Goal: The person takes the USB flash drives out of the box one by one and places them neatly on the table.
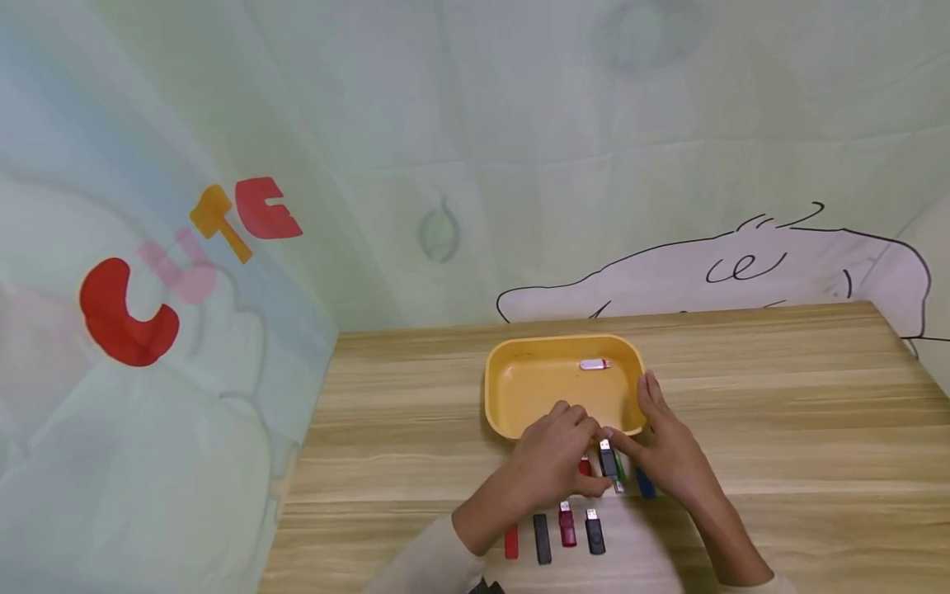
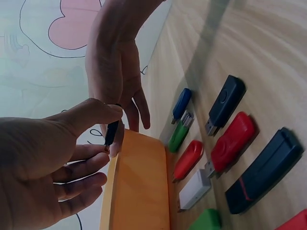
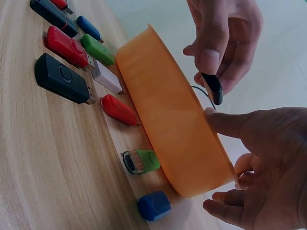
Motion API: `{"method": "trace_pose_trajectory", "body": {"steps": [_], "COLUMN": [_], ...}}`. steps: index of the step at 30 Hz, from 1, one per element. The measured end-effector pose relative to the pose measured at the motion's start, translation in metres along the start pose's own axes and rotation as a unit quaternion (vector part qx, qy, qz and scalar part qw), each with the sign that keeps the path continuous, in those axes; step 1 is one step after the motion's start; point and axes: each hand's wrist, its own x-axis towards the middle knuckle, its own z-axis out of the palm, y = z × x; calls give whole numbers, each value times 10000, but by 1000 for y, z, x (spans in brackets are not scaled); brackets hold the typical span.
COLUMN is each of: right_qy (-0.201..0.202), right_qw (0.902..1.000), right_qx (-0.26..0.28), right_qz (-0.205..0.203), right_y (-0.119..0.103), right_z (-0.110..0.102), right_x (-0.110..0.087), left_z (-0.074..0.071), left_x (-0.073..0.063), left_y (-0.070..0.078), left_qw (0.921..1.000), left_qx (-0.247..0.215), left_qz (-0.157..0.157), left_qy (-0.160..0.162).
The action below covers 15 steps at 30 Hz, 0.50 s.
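Between thumb and fingertips, my left hand [image 1: 552, 454] pinches a black USB flash drive [image 1: 608, 462] just in front of the yellow-orange plastic bin [image 1: 542, 388]. The left wrist view shows that drive [image 2: 112, 133] tilted, at about the height of the bin's rim. My right hand [image 1: 671, 454] is at the bin's front right corner. Its thumb [image 3: 225, 123] touches the rim, while the other fingers stretch along the right side. Inside the bin, near the back, lies a white flash drive with a red end [image 1: 594, 364].
Close before the bin lie blue [image 2: 181, 103], green [image 2: 180, 136], red [image 2: 188, 160] and white [image 2: 194, 189] drives. A nearer row holds a black drive [image 1: 596, 532], a dark red one [image 1: 567, 525], a long dark one [image 1: 543, 538] and a red one [image 1: 511, 542]. Printed curtains [image 1: 416, 165] border the wooden table [image 1: 401, 396].
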Motion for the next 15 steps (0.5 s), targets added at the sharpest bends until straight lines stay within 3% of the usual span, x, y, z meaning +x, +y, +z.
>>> {"method": "trace_pose_trajectory", "body": {"steps": [15], "right_qy": [112], "right_qw": [9996], "right_qx": [92], "right_qz": [-262], "right_y": [2], "right_z": [-1], "right_x": [-2], "left_z": [20], "left_x": [-9], "left_y": [9], "left_qw": [9992], "left_qx": [-261], "left_qz": [148], "left_qy": [-279]}}
